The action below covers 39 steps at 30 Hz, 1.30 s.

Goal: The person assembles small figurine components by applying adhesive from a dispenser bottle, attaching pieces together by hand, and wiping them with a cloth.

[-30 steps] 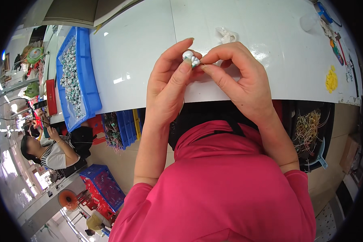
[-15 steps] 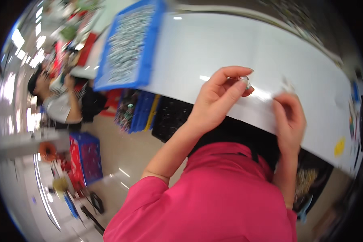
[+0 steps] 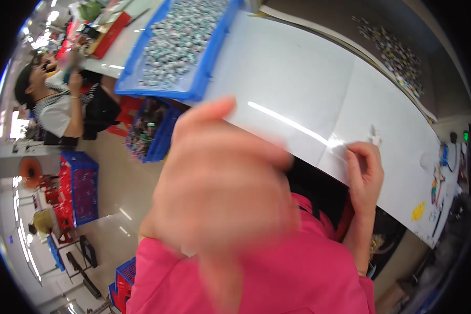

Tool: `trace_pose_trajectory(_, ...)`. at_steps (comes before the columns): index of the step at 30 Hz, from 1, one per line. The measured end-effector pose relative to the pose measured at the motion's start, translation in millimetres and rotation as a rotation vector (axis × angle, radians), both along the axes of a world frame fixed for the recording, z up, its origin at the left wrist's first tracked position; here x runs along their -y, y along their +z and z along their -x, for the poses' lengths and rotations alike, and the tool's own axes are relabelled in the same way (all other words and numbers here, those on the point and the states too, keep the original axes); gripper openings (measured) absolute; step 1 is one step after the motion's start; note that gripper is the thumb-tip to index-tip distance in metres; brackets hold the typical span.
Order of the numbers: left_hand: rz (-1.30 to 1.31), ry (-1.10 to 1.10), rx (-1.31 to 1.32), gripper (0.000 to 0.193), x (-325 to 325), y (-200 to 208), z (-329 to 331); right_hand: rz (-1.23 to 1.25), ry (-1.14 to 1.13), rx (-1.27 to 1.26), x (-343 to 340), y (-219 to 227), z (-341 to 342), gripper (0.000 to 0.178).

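Worktop point(image 3: 282, 68) smooth, glossy; tray point(image 3: 206, 70) smooth plastic; shirt point(image 3: 309, 277) matt cloth; floor point(image 3: 118, 191) shiny.

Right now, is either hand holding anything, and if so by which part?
It cannot be told: the left hand is blurred close to the camera, and the right hand, curled by the white table, shows no clear object.

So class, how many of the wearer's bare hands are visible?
2: the blurred bare left hand before the pink fabric shirt, and the bare right hand over the glossy white table.

Downward from head height, apparently tilted
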<state>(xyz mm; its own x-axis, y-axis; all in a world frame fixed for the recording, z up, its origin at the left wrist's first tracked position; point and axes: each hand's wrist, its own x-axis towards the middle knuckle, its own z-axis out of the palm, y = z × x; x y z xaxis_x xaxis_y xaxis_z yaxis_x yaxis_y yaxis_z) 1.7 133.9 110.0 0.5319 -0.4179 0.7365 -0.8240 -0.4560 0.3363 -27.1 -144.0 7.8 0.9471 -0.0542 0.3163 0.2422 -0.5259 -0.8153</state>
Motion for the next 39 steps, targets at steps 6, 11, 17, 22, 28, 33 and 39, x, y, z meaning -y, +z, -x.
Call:
trace_pose_trajectory(6, 0.172, -0.418, -0.202, 0.019, 6.7, 5.4, -5.4, 0.401, -0.006, -0.064, 10.5, 26.0, -9.2, 0.028)
trace_pose_trajectory(11, 0.226, -0.708, -0.315, 0.020, 16.0, 14.3, 40.3, 0.449, -0.194, -0.075, 37.5, 14.9, -13.6, 0.031)
trace_pose_trajectory(17, 0.185, -0.892, -0.424, 0.022, 114.4, 39.3, 2.4, 0.566, -0.286, -0.029, 60.6, 9.6, 6.6, 0.031)
trace_pose_trajectory(22, 0.099, -0.867, -0.453, 0.026, 128.5, 33.9, -36.2, 0.532, -0.212, -0.048, 55.1, 10.9, -5.4, 0.030)
trace_pose_trajectory(28, -0.184, -0.290, -0.250, 0.023, 201.4, -29.8, -221.0, 0.434, -0.227, -0.026, 82.8, 16.6, -9.1, 0.026)
trace_pose_trajectory(33, -0.144, 0.095, -0.194, 0.021, 211.3, -109.0, -350.9, 0.396, -0.204, -0.020, 79.5, 19.0, -6.7, 0.026)
trace_pose_trajectory(39, -0.190, 0.126, -0.317, 0.021, 210.1, -108.4, -339.9, 0.395, -0.203, -0.008, 79.2, 18.5, 0.8, 0.025)
